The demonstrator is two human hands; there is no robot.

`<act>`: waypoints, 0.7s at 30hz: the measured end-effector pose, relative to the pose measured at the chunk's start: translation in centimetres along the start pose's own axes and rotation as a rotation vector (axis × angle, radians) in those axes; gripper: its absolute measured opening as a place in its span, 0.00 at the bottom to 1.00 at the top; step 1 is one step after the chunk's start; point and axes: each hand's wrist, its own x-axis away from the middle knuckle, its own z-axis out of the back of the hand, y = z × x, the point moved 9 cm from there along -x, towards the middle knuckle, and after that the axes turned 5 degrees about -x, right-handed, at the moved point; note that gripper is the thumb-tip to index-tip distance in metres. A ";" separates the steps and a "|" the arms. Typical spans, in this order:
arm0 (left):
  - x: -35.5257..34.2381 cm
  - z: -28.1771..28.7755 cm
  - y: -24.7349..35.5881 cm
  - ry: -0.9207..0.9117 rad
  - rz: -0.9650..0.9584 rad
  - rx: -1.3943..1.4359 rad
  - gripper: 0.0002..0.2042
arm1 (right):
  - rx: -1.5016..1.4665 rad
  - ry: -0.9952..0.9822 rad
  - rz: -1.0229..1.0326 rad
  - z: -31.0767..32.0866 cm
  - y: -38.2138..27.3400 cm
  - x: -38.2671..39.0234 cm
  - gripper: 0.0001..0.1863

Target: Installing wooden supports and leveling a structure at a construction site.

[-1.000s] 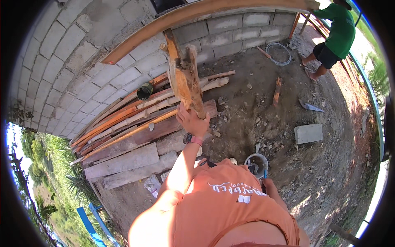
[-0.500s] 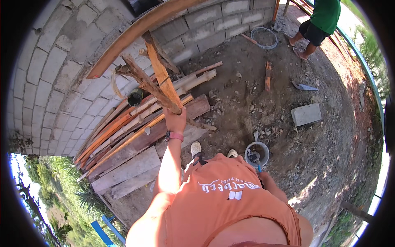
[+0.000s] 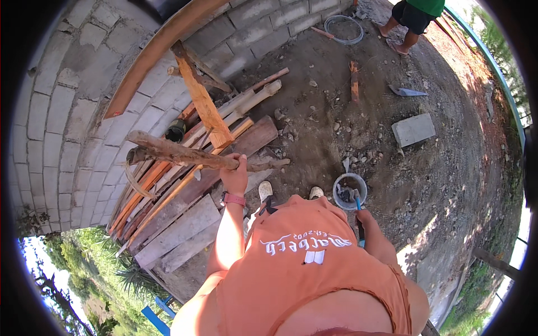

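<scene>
My left hand (image 3: 234, 175), with a pink-banded watch on its wrist, grips a rough wooden branch pole (image 3: 185, 155). The pole lies almost level across the view, its thick end out to the left over a stack of lumber (image 3: 196, 179). Close beside it, a sawn orange-brown post (image 3: 204, 106) leans under a long board (image 3: 162, 56). My right hand (image 3: 364, 216) is closed round a tool with a blue shaft (image 3: 358, 203); its working end is too small to make out. Below that hand in the view stands a round grey bucket (image 3: 364, 196) with dark material inside.
A block wall (image 3: 73, 129) rises on the left and back. On the dirt lie a concrete block (image 3: 413, 131), a trowel-like metal piece (image 3: 408, 91), a wood scrap (image 3: 354, 81) and a wire coil (image 3: 344, 40). Another person (image 3: 412, 22) stands at the far right.
The pole's far end has swung down and left, away from the post, while my left hand keeps its hold. My right hand and the blue-shafted tool show more fully.
</scene>
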 end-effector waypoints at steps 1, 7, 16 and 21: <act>0.9 -0.4 -0.5 0.011 0.057 0.123 0.10 | -0.025 -0.007 0.017 -0.1 0.3 -0.4 0.09; -1.6 -3.3 0.5 -0.066 0.104 0.393 0.12 | 0.080 0.013 0.028 -0.3 0.0 0.3 0.11; -12.7 -1.5 19.5 -0.075 -0.176 0.207 0.10 | 0.077 0.020 -0.013 1.3 2.7 0.7 0.12; -11.2 -7.9 12.3 -0.168 -0.121 0.213 0.09 | 0.139 0.077 -0.037 2.9 1.7 5.3 0.11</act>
